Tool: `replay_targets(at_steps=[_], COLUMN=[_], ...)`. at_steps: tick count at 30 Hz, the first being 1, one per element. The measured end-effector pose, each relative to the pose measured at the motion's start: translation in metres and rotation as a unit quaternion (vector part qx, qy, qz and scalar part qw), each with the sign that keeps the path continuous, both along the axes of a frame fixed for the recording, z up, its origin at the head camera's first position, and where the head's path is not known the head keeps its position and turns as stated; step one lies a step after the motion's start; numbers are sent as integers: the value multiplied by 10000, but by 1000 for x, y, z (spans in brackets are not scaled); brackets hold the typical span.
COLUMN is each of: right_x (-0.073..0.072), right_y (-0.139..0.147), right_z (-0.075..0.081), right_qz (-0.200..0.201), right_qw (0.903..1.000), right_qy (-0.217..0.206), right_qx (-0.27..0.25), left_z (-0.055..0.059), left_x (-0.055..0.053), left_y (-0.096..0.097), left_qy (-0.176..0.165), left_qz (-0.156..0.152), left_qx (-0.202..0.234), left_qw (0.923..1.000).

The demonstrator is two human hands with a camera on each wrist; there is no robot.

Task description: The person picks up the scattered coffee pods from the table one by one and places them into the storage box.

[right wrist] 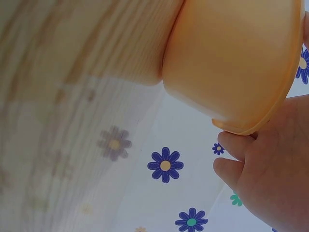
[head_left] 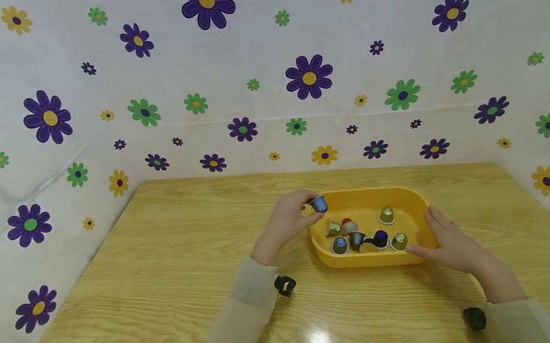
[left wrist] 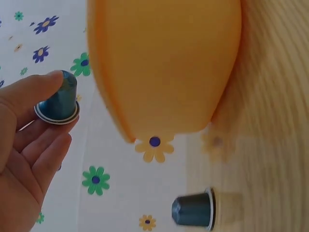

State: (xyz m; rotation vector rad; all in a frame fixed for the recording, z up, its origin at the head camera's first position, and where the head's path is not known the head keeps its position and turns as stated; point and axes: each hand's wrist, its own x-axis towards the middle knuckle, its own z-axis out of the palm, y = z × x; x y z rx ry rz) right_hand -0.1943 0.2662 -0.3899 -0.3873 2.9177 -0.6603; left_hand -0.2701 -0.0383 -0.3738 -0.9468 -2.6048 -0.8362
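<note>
My left hand [head_left: 286, 217] pinches a blue coffee capsule [head_left: 319, 204] between thumb and fingers, over the left rim of a yellow tray [head_left: 373, 262]. In the left wrist view this capsule [left wrist: 60, 99] has its rimmed end downward. My right hand [head_left: 453, 242] rests against the tray's right end, fingers extended along the rim and thumb at the near corner. Inside the tray lie several capsules, among them a green-gold one [head_left: 386, 215], another green-gold one [head_left: 399, 241], a blue one [head_left: 339, 245] and a dark grey one [head_left: 356, 239].
A dark teal capsule [left wrist: 193, 211] lies on its side on the wooden table [head_left: 165, 270], seen in the left wrist view beyond the tray. A white cloth [head_left: 253, 46] with printed flowers stands behind the table and along its sides.
</note>
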Motion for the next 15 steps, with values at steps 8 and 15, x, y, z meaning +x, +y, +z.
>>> replay_targets(at_steps=[8, 15], right_x=[-2, -2], right_y=[1, 2], right_z=[-1, -1], right_qz=[24, -4], right_qw=[10000, 10000], right_qy=[25, 46], right_qx=[-28, 14], left_z=[-2, -4], left_x=[-3, 0], left_y=[34, 59], left_qy=[-124, -266], left_qz=[-123, -291], left_qx=[-448, -405], left_qw=[9988, 9984])
